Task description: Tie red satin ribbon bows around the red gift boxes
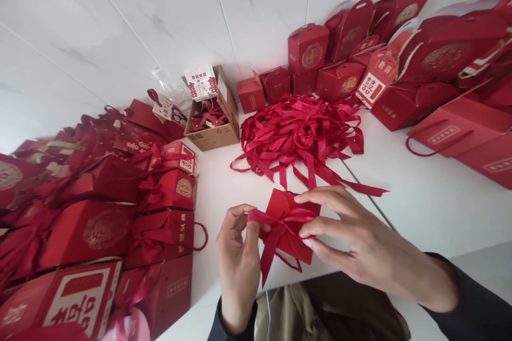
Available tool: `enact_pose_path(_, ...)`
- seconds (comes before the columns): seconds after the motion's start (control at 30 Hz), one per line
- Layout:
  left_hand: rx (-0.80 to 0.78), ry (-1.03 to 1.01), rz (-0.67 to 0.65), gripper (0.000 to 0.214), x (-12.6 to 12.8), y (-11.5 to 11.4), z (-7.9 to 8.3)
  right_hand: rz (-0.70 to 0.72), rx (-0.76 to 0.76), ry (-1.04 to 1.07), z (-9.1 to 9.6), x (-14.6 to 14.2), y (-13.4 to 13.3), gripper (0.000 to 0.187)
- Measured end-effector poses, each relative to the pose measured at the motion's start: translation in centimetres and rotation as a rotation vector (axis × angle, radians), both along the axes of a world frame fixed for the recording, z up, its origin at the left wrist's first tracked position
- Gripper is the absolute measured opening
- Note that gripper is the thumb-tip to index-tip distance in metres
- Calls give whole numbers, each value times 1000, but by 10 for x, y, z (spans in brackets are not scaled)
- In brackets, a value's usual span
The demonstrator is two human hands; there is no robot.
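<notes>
A small red gift box (279, 201) with a twisted cord handle (291, 262) lies near the table's front edge. Across its top is a red ribbon bow (285, 219), with one tail (270, 261) hanging down over the near side. My left hand (241, 248) pinches the bow's left loop between thumb and forefinger. From the right, my right hand (344, 229) reaches over the box; its thumb and a finger close on the bow's right loop, while another finger rests on the box's far corner. Beyond both hands lies a heap of loose red ribbons (296, 133).
Finished-looking red boxes with bows (160, 237) crowd the left side. A cardboard carton (216, 138) holding small red items stands behind, by the tiled wall (180, 16). More red gift boxes (420, 101) are stacked at the right. A dark seam (366, 192) crosses the white table.
</notes>
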State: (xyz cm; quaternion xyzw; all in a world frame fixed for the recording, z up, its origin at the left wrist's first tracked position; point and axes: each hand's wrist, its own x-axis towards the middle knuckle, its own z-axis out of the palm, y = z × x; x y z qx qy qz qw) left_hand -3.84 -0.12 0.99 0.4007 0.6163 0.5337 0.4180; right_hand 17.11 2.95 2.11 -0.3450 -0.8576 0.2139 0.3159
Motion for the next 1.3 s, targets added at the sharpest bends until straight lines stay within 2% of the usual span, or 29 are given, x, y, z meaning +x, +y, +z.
enact_pose_path(0.1, -1, 15, 12, 26, 0, 2, 1, 21, -40, 14, 1, 1, 1, 11)
enact_pose_path(0.37, -33, 31, 50, 30, 3, 5, 1, 28, -88, 24, -4, 2, -1, 19)
enact_pose_path(0.73, -21, 66, 76, 34, 1, 2, -5, -42, -163, 52, -5, 9, -1, 15)
enact_pose_path(0.87, -8, 87, 139, 33, -3, -1, -8, -67, -191, 56, -5, 10, -4, 17)
enact_pose_path(0.97, -22, -38, 42, 34, -13, -5, -7, -158, -206, 63, -8, 11, -6, 20)
enact_pose_path(1.03, 2, -150, -72, 51, -24, -11, -8, -276, -230, 79, -12, 16, -8, 35)
enact_pose_path(1.1, 14, -182, -89, 63, -34, -19, -13, -376, -312, 98, -16, 20, -11, 41)
enact_pose_path(1.2, -48, -132, -2, 54, -43, -34, -25, -423, -472, 100, -20, 23, -19, 38)
enact_pose_path(1.3, -76, -118, -95, 39, -40, -51, -36, -404, -515, 82, -25, 20, -27, 46)
